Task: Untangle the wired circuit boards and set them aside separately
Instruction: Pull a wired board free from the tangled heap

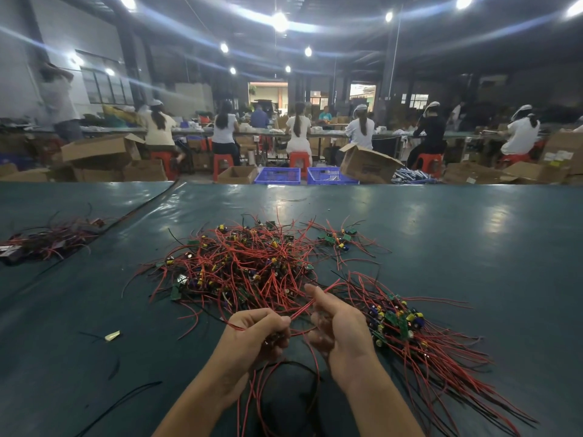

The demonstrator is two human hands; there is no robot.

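Left hand (258,329) grips red wires (303,310); right hand (339,329) pinches them; tangled circuit boards (246,266) lie at twelve o'clock.

The desk (473,247) is dark teal, the wires (246,266) at frame centre are red with few black strands, the circuit boards (396,321) are green with yellow and blue components, and the crates (277,175) at upper centre are blue.
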